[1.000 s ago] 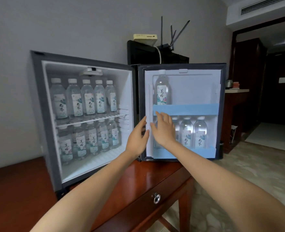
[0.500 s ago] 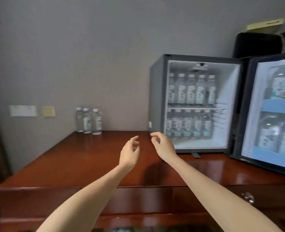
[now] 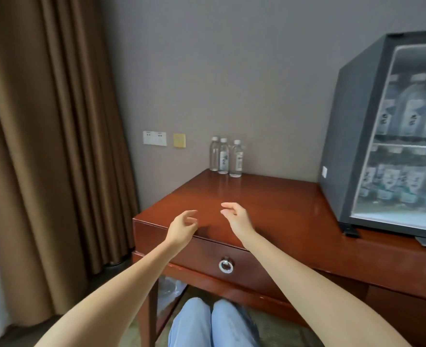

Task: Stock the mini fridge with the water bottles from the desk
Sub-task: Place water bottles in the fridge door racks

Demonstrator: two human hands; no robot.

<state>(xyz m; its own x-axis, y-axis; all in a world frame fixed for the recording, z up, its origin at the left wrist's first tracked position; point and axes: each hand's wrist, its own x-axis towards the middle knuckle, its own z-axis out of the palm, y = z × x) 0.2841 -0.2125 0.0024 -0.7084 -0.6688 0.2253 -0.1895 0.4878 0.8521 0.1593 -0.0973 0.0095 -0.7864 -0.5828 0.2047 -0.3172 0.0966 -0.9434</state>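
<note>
- The left hand (image 3: 181,227) is held out over the front edge of the desk (image 3: 277,209). Its fingers are loosely bent, it holds nothing, and it does not touch the wood.
- The right hand (image 3: 238,217) is just beside it, a little further over the desk top. Its fingers are also relaxed and a bit apart, with nothing between them.
- The two hands are near each other but they do not touch.
- Three water bottles (image 3: 224,156) stand upright at the back of the desk, close to the wall, well apart from both hands. They are close together in a small group and have white caps.
- The mini fridge (image 3: 352,136) stands on the right part of the desk. It is open, and inside are two levels full of bottles, one above the wire shelf and one under it. These bottles look blurred.
- Under the hands, the desk has a drawer with a metal ring handle (image 3: 226,266).
- On the wall, left of the three bottles, are a white socket plate (image 3: 154,138) and a yellow plate (image 3: 179,140).
- A brown curtain (image 3: 46,146) hangs at the left.
</note>
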